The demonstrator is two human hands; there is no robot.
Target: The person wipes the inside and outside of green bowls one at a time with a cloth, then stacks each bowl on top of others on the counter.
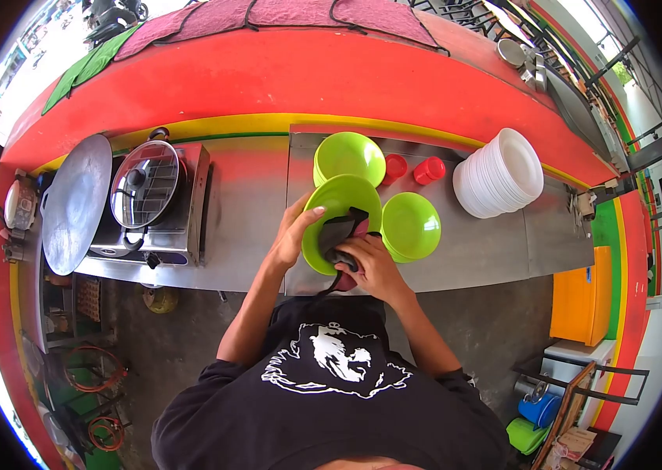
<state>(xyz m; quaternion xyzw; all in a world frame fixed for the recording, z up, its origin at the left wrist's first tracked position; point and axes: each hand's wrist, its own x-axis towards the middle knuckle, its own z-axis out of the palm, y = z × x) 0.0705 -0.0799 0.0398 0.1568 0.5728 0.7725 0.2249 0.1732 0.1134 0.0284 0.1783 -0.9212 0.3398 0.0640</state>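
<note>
Holding a lime-green bowl (340, 200) tilted over the tabletop (472, 254), the left hand (295, 235) hooks its thumb at the rim, fingers hidden behind. The right hand (368, 265) curls its fingers around a dark-and-pink cloth (338, 232) inside.

A black short-sleeved cloth T-shirt (331, 427) bears a large white print (335, 356) across its front, solid patches inside a jagged outline; its black sleeves (209, 388) end near the elbows, leaving both forearms (256, 301) bare.
</note>
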